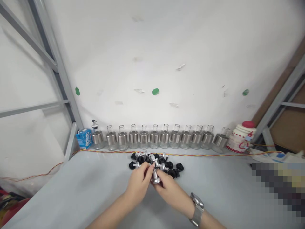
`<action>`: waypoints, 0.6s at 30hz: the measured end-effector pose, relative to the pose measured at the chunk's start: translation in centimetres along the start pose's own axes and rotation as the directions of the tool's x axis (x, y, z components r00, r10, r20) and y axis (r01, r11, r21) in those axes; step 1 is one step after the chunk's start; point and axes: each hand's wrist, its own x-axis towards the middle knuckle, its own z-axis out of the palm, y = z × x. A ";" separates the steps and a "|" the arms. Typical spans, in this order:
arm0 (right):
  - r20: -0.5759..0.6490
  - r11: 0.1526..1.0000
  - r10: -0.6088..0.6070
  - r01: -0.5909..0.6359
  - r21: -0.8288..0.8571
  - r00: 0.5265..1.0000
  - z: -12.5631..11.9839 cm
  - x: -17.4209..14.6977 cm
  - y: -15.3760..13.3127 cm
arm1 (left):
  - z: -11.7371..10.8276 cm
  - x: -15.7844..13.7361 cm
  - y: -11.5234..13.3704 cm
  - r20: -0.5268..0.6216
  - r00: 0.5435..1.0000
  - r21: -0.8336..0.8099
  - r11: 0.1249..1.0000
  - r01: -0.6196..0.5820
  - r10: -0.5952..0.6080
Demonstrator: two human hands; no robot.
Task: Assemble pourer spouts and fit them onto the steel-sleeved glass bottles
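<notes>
The white wall (166, 41) fills most of the view ahead of you, and below it your grey worktop (95, 184) stretches across. A grey metal frame (63, 73) rises at either side.

Both your forearms reach in from the near edge. Your left hand (138, 182) and right hand (169, 187) meet at the middle of the worktop, just on the near side of a heap of black and silver bottle tops (169, 164).

Along the wall you have twelve clear glass bottles (154, 137) in a row, upright, each with a silver metal sleeve around its upper body. The leftmost carries a bottle top on its neck; the necks of the other eleven are open. A white-and-red jar (240, 136) with a red lid stands at the row's right end, and a blue carton (84, 139) at its left end. A twisted red-and-yellow cord (200, 155) runs in front of the bottles.

Your right wrist wears a metal-banded watch (197, 206). Smallest is the silver bottle-top piece (156, 178) between your hands: your left grip pinches its upper part, your right grip its lower, flared end.
</notes>
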 end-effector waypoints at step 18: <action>-0.166 0.975 0.143 -0.168 -0.145 0.976 0.6 0.3 0.8 | -0.1 -0.4 0.2 0.090 0.990 0.361 0.923 -0.132 0.107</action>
